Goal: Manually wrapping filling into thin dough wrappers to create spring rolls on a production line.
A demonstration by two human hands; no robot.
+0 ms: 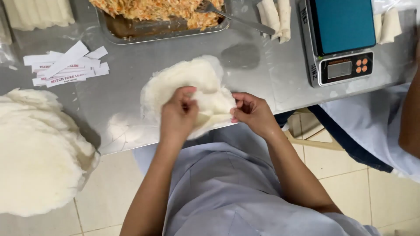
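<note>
Far left of the frame: a tall stack of wrappers (37, 153), white, round, ragged at the rim, hanging over the table (131, 126) edge. You are not touching it.

Upper left: paper slips (68, 67), white with red print, lying loose and fanned on the steel. Above them, in the corner, a row of pale rolls (39, 12).

Top centre: a metal tray (144, 30) of shredded orange filling (162, 8), with a fork (236, 19) resting in it, handle toward the right.

Centre, at the near table edge: a small pile of wrappers (175, 83), with one wrapper sheet (216, 105) lifted at its near right side. Your left hand (177, 116) is pinched shut on that sheet's edge, thumb against fingers. Your right hand (253, 113) is also closed on it, fingertips nipping the opposite fold. Judged from its drape, the sheet is very light, thin, limp and easy to tear; it likely clings to the one beneath. Take it at the outer rim with flat fingertips, not nails, and keep the pull shallow and even between both hands.

Upper centre right: finished rolls (275, 17), lying side by side.

Upper right: a kitchen scale (339, 39) with a blue top and orange buttons; more rolls (389, 26) beyond it.

Right edge: another person's arm (411, 118), well apart from your hands.
</note>
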